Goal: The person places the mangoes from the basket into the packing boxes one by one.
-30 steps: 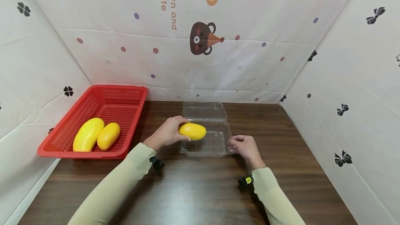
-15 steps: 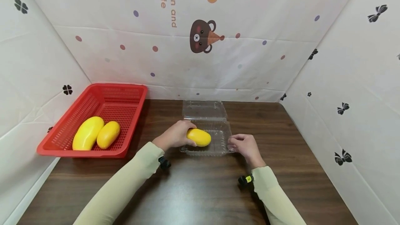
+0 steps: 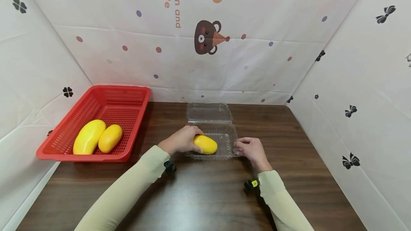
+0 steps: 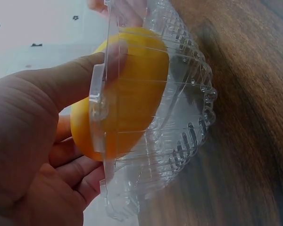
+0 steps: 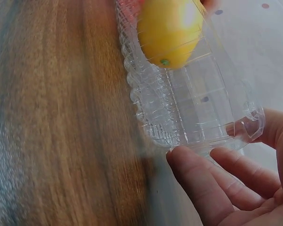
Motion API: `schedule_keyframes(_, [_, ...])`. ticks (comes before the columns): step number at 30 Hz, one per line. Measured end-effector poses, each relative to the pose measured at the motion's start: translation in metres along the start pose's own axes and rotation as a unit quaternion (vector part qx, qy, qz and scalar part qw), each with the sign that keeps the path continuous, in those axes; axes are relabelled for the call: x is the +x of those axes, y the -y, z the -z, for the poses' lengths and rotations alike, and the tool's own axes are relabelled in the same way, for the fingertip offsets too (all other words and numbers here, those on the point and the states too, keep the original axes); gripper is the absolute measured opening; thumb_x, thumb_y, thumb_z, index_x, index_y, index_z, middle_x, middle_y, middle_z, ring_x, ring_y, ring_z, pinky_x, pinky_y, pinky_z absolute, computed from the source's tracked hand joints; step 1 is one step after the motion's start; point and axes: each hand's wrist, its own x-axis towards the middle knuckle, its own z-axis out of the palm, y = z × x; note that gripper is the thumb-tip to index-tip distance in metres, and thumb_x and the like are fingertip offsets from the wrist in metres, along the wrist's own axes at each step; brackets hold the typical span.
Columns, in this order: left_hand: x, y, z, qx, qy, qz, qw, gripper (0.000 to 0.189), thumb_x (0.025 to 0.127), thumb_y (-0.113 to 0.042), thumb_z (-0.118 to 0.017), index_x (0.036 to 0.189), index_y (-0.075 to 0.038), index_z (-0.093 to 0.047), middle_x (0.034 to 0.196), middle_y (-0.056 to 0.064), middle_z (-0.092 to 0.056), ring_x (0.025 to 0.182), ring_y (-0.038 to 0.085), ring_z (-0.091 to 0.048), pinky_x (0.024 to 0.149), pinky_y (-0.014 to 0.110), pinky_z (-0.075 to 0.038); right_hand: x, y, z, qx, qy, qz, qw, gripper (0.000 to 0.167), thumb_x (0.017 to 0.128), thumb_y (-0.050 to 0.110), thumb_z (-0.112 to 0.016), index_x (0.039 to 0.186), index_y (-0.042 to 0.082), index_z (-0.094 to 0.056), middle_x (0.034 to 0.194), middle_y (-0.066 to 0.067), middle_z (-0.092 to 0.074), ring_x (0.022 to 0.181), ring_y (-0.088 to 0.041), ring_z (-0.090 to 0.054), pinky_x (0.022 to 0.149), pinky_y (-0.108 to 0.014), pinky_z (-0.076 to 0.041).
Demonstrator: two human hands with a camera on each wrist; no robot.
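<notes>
My left hand [image 3: 183, 139] grips a yellow mango [image 3: 206, 145], thumb on the near side and fingers on the far side. The mango sits partly below the rim of a clear plastic clamshell container [image 3: 225, 140], towards its left side. In the left wrist view the mango [image 4: 137, 94] shows through the container's clear wall. A green stem spot marks its end in the right wrist view. The container's lid [image 3: 209, 112] lies folded back, away from me. My right hand [image 3: 252, 151] pinches the container's front right corner, with the thumb on the rim.
A red plastic basket [image 3: 80, 158] stands on the left of the brown wooden table [image 3: 205, 195]. Inside it lie a larger yellow mango [image 3: 89, 137] and a smaller orange-yellow one [image 3: 110, 138]. Printed white sheets [image 3: 128, 67] close off the back and both sides.
My left hand has moved right and lowered the mango from above the container down into its base. The right hand has kept its hold on the corner.
</notes>
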Motion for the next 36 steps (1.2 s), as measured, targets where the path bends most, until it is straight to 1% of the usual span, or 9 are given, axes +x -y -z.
schedule_keyframes(4, [-0.0016, -0.0001, -0.0023, 0.002, 0.006, -0.007, 1.0, 0.064, 0.078, -0.038, -0.09, 0.13, -0.007, -0.068, 0.123, 0.006, -0.069, 0.099, 0.017, -0.059, 0.087, 0.032, -0.052, 0.0004, -0.001, 0.0, -0.001, -0.001, -0.003, 1.0, 0.027, 0.092, 0.009, -0.073, 0.112, -0.008, -0.072, 0.089, -0.013, -0.077, 0.075, -0.014, -0.074, 0.066, -0.026, -0.061])
schedule_keyframes(11, [-0.0037, -0.0005, -0.004, -0.004, 0.018, -0.019, 0.9997, 0.06, 0.079, -0.036, -0.09, 0.127, -0.006, -0.069, 0.12, 0.006, -0.07, 0.095, 0.015, -0.058, 0.086, 0.031, -0.052, 0.0004, -0.0012, -0.0008, -0.013, -0.004, -0.005, 0.9999, 0.026, 0.092, 0.01, -0.072, 0.112, -0.007, -0.073, 0.095, -0.016, -0.077, 0.078, -0.016, -0.074, 0.067, -0.027, -0.062])
schedule_keyframes(15, [-0.0038, 0.0005, -0.0031, -0.008, 0.025, -0.026, 0.9993, 0.06, 0.079, -0.036, -0.09, 0.127, -0.006, -0.069, 0.121, 0.006, -0.071, 0.094, 0.014, -0.058, 0.085, 0.03, -0.053, 0.0004, -0.0012, -0.0015, -0.012, -0.004, -0.006, 0.9999, 0.026, 0.092, 0.01, -0.072, 0.111, -0.007, -0.073, 0.094, -0.017, -0.076, 0.078, -0.017, -0.074, 0.066, -0.028, -0.062])
schedule_keyframes(20, [-0.0029, 0.0036, -0.0012, -0.012, 0.028, -0.045, 0.9985, 0.059, 0.078, -0.037, -0.09, 0.125, -0.006, -0.071, 0.117, 0.005, -0.072, 0.089, 0.012, -0.059, 0.081, 0.028, -0.053, 0.0003, -0.0006, -0.0019, -0.007, -0.006, -0.002, 1.0, 0.025, 0.091, 0.01, -0.073, 0.109, -0.008, -0.073, 0.09, -0.016, -0.075, 0.077, -0.017, -0.073, 0.064, -0.027, -0.061])
schedule_keyframes(26, [-0.0019, 0.008, 0.0009, -0.012, 0.034, -0.066, 0.9972, 0.055, 0.079, -0.038, -0.089, 0.121, -0.006, -0.072, 0.111, 0.003, -0.073, 0.085, 0.011, -0.058, 0.077, 0.026, -0.051, -0.0004, 0.0003, -0.0009, -0.009, -0.007, -0.002, 0.9999, 0.025, 0.093, 0.011, -0.072, 0.11, -0.007, -0.073, 0.092, -0.016, -0.076, 0.077, -0.016, -0.074, 0.066, -0.027, -0.062])
schedule_keyframes(32, [-0.0012, 0.008, 0.0041, -0.029, 0.049, -0.059, 0.9966, 0.046, 0.081, -0.034, -0.088, 0.115, -0.007, -0.074, 0.104, 0.001, -0.073, 0.087, 0.011, -0.061, 0.082, 0.03, -0.055, -0.0003, 0.0006, -0.0008, -0.007, -0.006, -0.004, 1.0, 0.024, 0.093, 0.011, -0.072, 0.11, -0.007, -0.073, 0.092, -0.016, -0.076, 0.078, -0.017, -0.074, 0.067, -0.027, -0.062])
schedule_keyframes(36, [-0.0009, 0.0075, 0.005, -0.031, 0.061, -0.052, 0.9963, 0.043, 0.081, -0.032, -0.088, 0.114, -0.009, -0.074, 0.104, -0.001, -0.072, 0.089, 0.011, -0.061, 0.084, 0.032, -0.055, 0.0001, 0.0006, -0.0013, -0.002, -0.005, -0.006, 1.0, 0.024, 0.093, 0.01, -0.072, 0.11, -0.007, -0.072, 0.09, -0.015, -0.076, 0.077, -0.017, -0.074, 0.066, -0.027, -0.062])
